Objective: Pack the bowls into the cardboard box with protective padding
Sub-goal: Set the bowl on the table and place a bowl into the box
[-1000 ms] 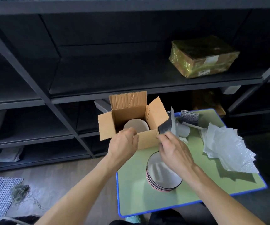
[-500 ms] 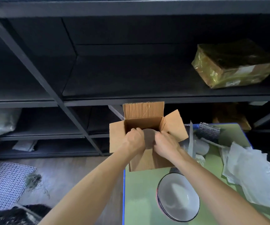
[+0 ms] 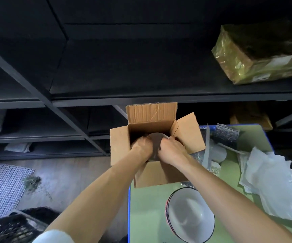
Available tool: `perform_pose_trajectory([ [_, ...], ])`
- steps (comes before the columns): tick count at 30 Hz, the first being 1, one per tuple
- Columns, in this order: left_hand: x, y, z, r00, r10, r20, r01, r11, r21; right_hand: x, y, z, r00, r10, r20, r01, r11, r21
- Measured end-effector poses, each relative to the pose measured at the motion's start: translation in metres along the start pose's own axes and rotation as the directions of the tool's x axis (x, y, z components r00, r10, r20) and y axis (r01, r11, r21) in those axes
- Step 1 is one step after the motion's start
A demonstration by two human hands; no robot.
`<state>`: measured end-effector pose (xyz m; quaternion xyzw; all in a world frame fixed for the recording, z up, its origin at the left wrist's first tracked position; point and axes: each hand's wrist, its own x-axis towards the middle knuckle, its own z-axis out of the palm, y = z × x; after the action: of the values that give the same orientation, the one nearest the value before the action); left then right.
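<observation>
The left hand (image 3: pixel 141 148) and the right hand (image 3: pixel 172 150) reach into the open cardboard box (image 3: pixel 156 175), fingers curled round the 2 sides of a round bowl (image 3: pixel 157 139) inside it. A stack of bowls (image 3: pixel 191 215) sits on the green table (image 3: pixel 146 211) near the box, beside white padding sheets (image 3: pixel 271 181)

Matt corrugated cardboard box (image 3: pixel 152 174), glossy, probably ceramic bowl (image 3: pixel 190 216), crinkled translucent plastic padding (image 3: pixel 271 181)

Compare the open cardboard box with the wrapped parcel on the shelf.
The cardboard box stands open, flaps up; the parcel is sealed. The box is bare brown card; the parcel wears shiny yellowish film. The box sits on the green table; the parcel on a dark shelf. Both are box-shaped.
</observation>
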<state>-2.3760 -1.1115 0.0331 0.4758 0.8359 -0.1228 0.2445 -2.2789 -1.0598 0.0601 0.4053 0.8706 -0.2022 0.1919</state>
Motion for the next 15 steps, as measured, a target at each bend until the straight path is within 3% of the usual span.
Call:
perform_pose_trajectory([
  [8, -0.002, 0.000, -0.012, 1.000, -0.009, 0.002, 0.009, 1.000, -0.004, -0.001, -0.001, -0.005, 1.000, 0.016, 0.006, -0.016, 0.999, -0.034],
  [15, -0.022, -0.004, -0.027, 0.989, -0.029, -0.143, 0.016, 0.996, -0.089, -0.011, -0.009, -0.009, 0.999, 0.032, -0.012, -0.032, 0.997, -0.076],
])
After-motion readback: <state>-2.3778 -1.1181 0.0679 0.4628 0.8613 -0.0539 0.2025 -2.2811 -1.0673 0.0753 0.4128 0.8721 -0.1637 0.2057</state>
